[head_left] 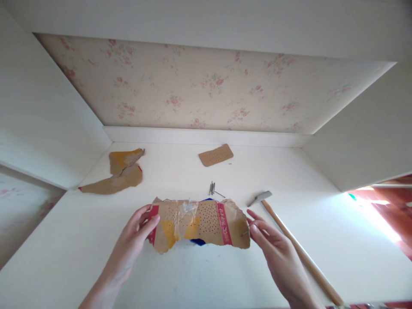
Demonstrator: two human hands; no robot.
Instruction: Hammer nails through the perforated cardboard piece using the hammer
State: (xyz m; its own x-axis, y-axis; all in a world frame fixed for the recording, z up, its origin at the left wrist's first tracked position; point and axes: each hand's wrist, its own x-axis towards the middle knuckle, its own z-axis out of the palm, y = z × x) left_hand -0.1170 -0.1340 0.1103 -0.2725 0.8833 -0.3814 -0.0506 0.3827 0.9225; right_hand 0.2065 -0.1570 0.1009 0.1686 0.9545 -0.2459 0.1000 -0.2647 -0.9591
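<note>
A torn piece of cardboard [208, 223] is held up in front of me, with red printed strips, yellow tape, shiny clear tape and many small punched holes. My left hand [141, 227] pinches its left end, thumb on the near face. At its right end is my right hand [272, 240], thumb and fingers closed at the edge. A thin nail [244, 234] juts from those fingertips across the cardboard's face. Behind the cardboard, a blue object [198, 242] shows only in part. Several loose nails [212, 188] lie on the white surface just beyond.
A hammer [289, 240] with a long wooden handle lies to the right, its metal head pointing away. Farther back is a small cardboard rectangle [216, 155] dotted with holes. Torn cardboard scraps [119, 182] lie at left. White panels and a floral wall [206, 86] enclose the white surface.
</note>
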